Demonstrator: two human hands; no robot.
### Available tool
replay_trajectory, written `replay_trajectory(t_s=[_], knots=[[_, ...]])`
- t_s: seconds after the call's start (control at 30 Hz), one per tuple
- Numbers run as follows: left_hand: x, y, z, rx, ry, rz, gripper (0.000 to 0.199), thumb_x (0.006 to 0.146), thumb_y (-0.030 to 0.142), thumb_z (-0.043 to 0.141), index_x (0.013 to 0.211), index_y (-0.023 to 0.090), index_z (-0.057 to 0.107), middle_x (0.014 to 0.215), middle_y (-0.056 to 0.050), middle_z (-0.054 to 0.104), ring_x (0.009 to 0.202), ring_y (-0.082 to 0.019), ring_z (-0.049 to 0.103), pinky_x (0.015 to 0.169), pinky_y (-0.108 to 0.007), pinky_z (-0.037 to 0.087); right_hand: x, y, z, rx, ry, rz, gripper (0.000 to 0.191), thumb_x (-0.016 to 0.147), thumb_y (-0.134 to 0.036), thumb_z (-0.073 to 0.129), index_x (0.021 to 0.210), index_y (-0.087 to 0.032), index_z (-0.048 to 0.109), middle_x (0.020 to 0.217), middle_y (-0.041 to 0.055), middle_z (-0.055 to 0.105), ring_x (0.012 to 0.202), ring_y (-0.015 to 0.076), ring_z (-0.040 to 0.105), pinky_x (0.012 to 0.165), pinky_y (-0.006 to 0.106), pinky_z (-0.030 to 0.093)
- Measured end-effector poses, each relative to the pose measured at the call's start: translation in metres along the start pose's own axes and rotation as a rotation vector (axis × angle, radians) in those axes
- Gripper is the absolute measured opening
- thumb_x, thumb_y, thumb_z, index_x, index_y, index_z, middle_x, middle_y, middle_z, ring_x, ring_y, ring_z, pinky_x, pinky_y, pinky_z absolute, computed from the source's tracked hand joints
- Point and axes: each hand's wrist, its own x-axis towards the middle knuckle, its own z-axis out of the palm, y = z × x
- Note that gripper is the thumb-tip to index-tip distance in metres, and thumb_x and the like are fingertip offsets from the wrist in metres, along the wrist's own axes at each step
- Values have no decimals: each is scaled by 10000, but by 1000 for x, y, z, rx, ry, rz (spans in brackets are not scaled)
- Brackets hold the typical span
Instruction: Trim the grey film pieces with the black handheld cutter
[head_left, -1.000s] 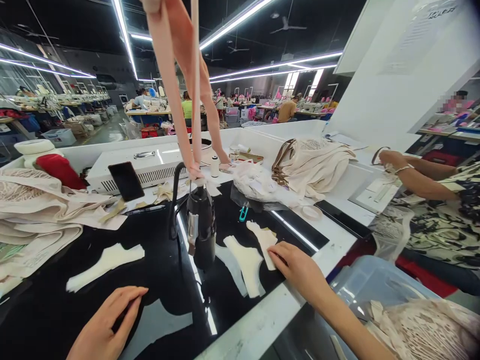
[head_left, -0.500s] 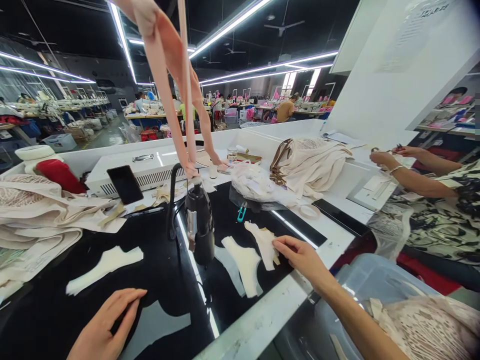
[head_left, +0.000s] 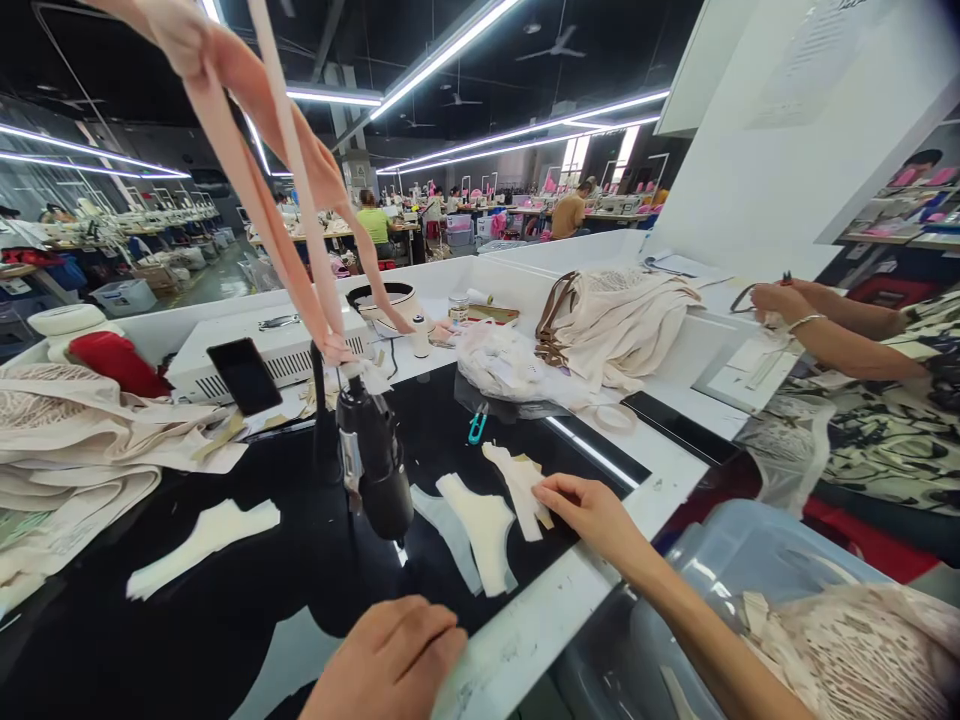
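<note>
My right hand pinches the right edge of a cream cut fabric piece that lies flat, with a tan scrap showing beneath it. To its left, another cream fabric piece overlaps a translucent piece on the black tabletop. My left hand is near the front edge, fingers together and curled downward; nothing shows in it, though its underside is hidden. Left of it lies a larger translucent piece, partly covered by the hand. Farther left is a third cream piece.
A black tool hangs on peach straps above the table. Turquoise thread snips lie behind the pieces. Garment piles stand right and left, a phone at back left. A co-worker's hands are at right, above a plastic bin.
My left hand has moved right, from over the larger translucent piece to the table's front edge, its fingers now curled together. My right hand stays at the cream piece. The view has shifted slightly.
</note>
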Motion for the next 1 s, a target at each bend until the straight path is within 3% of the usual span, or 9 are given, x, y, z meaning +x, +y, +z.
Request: replay_trajectory(t_s=[0.07,0.17,0.3,0.4,0.6,0.77,0.83,1.0], knots=[[36,12,23,-31,0,46,395,1004,68,337,1172,203,668,1102,-48,788,981,-201,747,856,-299,612,1,0,0,-6,-12,-15,396,844,-566,592,723,-206,705,662,-10,647,650,176,543,646,293,399],[79,13,51,-54,-136,27,464,922,-20,406,1294,168,610,1279,-78,733,1154,-243,687,969,-370,579,3,2,1,2,-24,-38,399,850,-558,580,717,-201,698,662,-5,647,654,181,544,651,300,393],[110,5,73,-7,-293,-6,599,827,-70,480,1387,133,546,1351,-103,685,1185,-272,645,949,-402,576,4,6,2,44,-39,-62,387,854,-540,577,751,-196,721,711,12,687,695,194,575,678,306,411],[115,2,81,-2,-379,-42,581,820,-81,499,1359,126,567,1289,-91,705,1123,-275,647,901,-419,584,4,7,2,92,-36,-63,378,834,-540,601,723,-199,718,698,14,680,691,195,567,670,305,409],[111,0,85,-25,-410,-61,473,883,-65,504,1291,148,616,1302,-70,698,1129,-260,629,911,-408,570,7,7,0,270,-11,-21,398,748,-571,730,629,-192,712,608,2,610,606,155,494,576,278,367],[112,-1,86,-52,-417,-76,447,904,-50,521,1291,150,627,1328,-72,692,1154,-267,621,947,-408,553,10,-1,-8,546,83,47,481,740,-658,788,769,-184,714,507,-58,461,427,73,325,409,221,231],[112,-1,86,-65,-418,-86,441,902,-52,530,1281,147,636,1323,-75,697,1156,-272,625,950,-413,555,13,-6,-15,679,157,43,502,722,-673,808,813,-190,705,570,-44,511,453,67,352,397,199,252],[112,-3,87,-110,-417,-120,471,880,-66,527,1277,157,648,1316,-81,704,1161,-293,633,962,-448,558,17,-20,-30,958,326,-7,493,649,-635,883,825,-233,658,949,-7,664,560,52,415,385,144,296]])
